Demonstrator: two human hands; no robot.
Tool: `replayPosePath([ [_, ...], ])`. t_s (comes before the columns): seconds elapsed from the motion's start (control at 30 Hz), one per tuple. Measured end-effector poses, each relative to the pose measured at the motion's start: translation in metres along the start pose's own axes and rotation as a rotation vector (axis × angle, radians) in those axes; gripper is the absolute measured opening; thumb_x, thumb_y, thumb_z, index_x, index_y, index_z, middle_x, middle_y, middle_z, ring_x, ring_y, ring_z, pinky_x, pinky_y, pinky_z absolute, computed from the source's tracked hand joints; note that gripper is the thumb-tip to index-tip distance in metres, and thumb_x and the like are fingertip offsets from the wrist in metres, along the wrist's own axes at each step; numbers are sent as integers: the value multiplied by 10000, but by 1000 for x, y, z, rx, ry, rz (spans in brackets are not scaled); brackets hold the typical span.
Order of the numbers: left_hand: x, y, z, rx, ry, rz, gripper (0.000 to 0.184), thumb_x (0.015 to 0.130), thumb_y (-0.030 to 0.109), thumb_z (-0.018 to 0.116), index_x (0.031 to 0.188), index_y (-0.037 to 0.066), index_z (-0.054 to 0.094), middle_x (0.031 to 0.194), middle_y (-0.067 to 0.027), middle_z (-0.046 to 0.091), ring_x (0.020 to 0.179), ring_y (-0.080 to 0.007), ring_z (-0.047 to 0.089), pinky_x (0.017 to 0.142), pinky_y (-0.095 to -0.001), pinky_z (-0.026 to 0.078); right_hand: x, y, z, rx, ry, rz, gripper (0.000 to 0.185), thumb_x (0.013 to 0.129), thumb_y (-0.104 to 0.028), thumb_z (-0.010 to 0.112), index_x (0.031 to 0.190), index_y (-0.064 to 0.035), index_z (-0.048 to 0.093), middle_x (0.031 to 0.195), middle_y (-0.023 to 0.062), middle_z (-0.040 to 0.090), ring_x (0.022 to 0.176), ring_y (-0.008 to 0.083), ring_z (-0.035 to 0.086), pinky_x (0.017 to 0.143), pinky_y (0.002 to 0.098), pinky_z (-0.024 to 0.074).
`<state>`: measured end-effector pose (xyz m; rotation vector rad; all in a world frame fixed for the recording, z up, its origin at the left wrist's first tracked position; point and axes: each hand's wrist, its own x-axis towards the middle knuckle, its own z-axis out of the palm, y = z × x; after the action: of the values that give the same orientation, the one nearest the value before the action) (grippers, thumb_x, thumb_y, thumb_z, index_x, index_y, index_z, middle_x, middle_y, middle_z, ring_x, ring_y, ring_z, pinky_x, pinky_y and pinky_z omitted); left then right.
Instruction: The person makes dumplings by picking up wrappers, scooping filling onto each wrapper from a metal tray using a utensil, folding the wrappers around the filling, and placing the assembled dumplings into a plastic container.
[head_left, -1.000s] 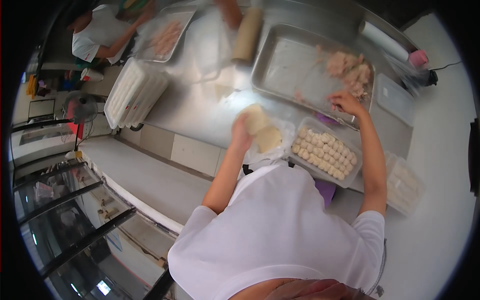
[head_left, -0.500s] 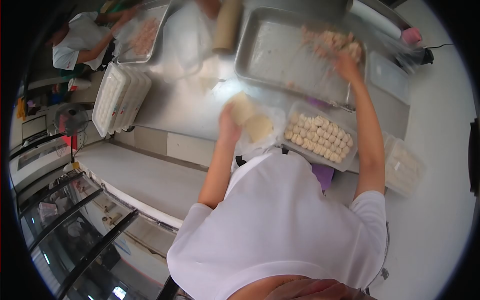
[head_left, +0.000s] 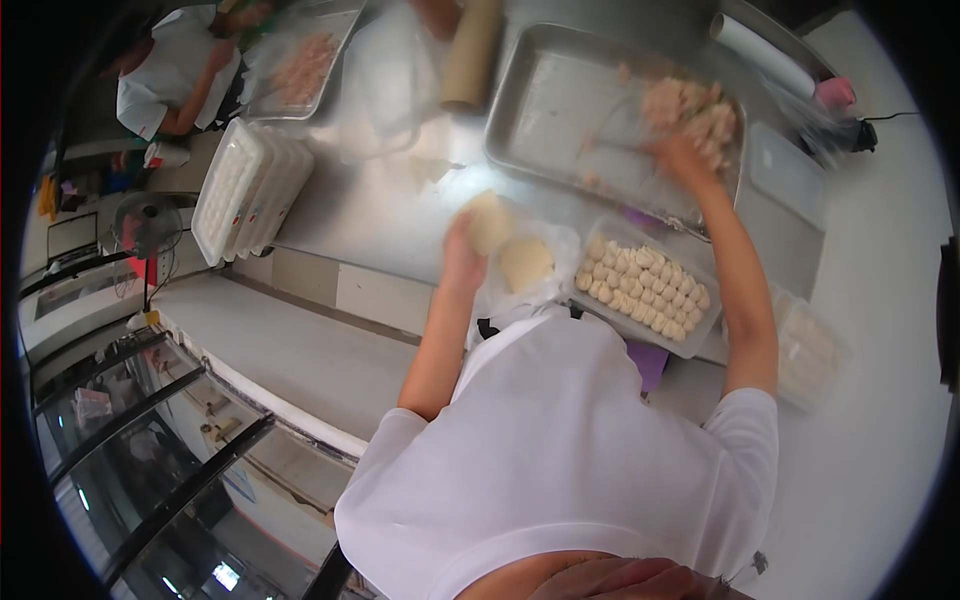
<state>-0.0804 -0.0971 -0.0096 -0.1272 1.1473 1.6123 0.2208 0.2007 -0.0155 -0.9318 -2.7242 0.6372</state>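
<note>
My left hand (head_left: 462, 252) is closed on a round, pale dumpling wrapper (head_left: 488, 224), held above the table's near edge. Right beside it, a stack of similar wrappers (head_left: 526, 264) lies on a clear plastic bag (head_left: 562, 250). My right hand (head_left: 682, 160) reaches into a large metal tray (head_left: 545, 110), at the near side of a mound of pinkish filling (head_left: 692, 108). Its fingers look pinched together but are blurred; what they hold, perhaps something thin, is unclear. Between my arms stands a plastic box (head_left: 610, 310) with rows of folded dumplings (head_left: 645, 285).
Stacked white trays (head_left: 245, 195) stand at the table's left end. A brown cylinder (head_left: 470, 55) and clear plastic sheeting (head_left: 385, 80) lie farther back. Another person (head_left: 180, 75) works by a second filling tray (head_left: 310, 65). A lidded box (head_left: 808, 345) sits to my right.
My right hand has drawn back slightly from the filling, leaving more of the mound visible. The left hand still holds the wrapper near the stack. The whole view has shifted slightly.
</note>
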Motion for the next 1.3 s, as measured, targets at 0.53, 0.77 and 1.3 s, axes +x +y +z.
replayPosePath([
  [0.53,3,-15,50,-58,-3,45,335,991,172,418,1272,-5,463,1218,-135,578,1134,-252,572,1004,-401,443,-49,-96,-40,912,-283,427,274,945,-36,477,1170,35,618,720,48,606,482,51,419,456,221,358],
  [0.77,4,-22,104,-243,-338,-6,433,1030,255,221,1298,-10,434,1283,-166,528,1202,-290,515,1075,-436,367,-72,-156,-4,534,150,61,323,903,-36,535,1198,-105,649,851,69,610,682,151,558,617,294,465],
  [1.3,-14,-10,121,-327,-294,3,394,1017,221,276,1203,-62,478,1164,-188,561,1113,-321,544,1012,-451,421,-106,-212,-3,-33,428,52,302,819,-43,602,1065,-182,710,791,37,562,706,221,601,622,342,493],
])
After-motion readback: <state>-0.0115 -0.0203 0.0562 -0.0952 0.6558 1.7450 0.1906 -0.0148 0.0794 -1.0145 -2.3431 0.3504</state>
